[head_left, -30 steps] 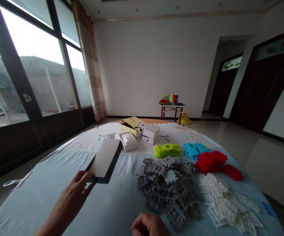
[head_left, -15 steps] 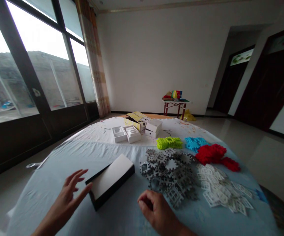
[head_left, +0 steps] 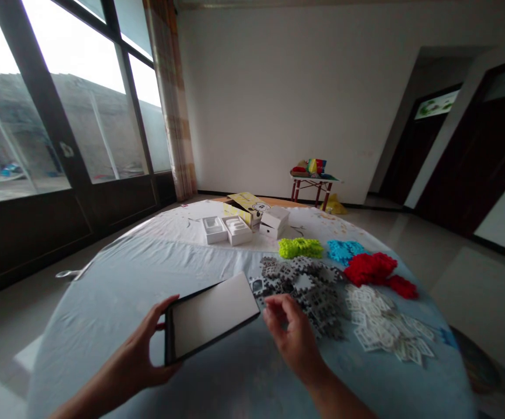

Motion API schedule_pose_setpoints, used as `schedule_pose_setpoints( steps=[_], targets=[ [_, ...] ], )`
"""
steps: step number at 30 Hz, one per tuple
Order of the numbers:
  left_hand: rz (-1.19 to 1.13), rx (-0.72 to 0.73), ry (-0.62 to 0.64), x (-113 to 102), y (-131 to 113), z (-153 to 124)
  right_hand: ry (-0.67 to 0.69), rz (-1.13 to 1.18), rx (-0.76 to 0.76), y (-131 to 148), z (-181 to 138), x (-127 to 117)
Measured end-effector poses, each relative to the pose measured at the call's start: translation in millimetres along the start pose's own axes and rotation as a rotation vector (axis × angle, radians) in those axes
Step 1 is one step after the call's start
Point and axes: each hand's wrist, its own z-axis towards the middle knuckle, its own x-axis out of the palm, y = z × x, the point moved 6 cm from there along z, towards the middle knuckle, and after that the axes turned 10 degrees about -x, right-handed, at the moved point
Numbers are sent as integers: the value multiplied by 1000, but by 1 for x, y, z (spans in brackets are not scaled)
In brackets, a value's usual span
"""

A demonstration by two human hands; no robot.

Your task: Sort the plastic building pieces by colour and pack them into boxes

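My left hand (head_left: 147, 355) grips the near left edge of a flat box (head_left: 211, 315) with a white top and black sides, holding it tilted just above the table. My right hand (head_left: 289, 337) hovers by the box's right end, fingers loosely curled and apart, holding nothing. Just beyond that hand lies a heap of grey interlocking foam pieces (head_left: 307, 285).
The round table (head_left: 116, 285) has a pale blue cloth. On it lie white pieces (head_left: 387, 331), red pieces (head_left: 372, 269), blue pieces (head_left: 343, 250), green pieces (head_left: 300, 247) and small white boxes (head_left: 235, 228). A low red-legged table (head_left: 311, 189) stands by the far wall.
The box went from lying on the table to being lifted and drawn toward me in my left hand. My right hand rose from the table and came up to the box's right end.
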Motion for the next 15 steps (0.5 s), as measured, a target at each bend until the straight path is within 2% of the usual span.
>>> schedule_pose_setpoints(
  steps=[2, 7, 15],
  targets=[
    [10, 21, 10, 1, -9, -5, -54, -56, -19, 0, 5, -6],
    [-3, 63, 63, 14, -27, -11, 39, -171, -60, 3, 5, 1],
    [-23, 54, 78, 27, -32, -15, 63, -403, -247, 21, -2, -3]
  ],
)
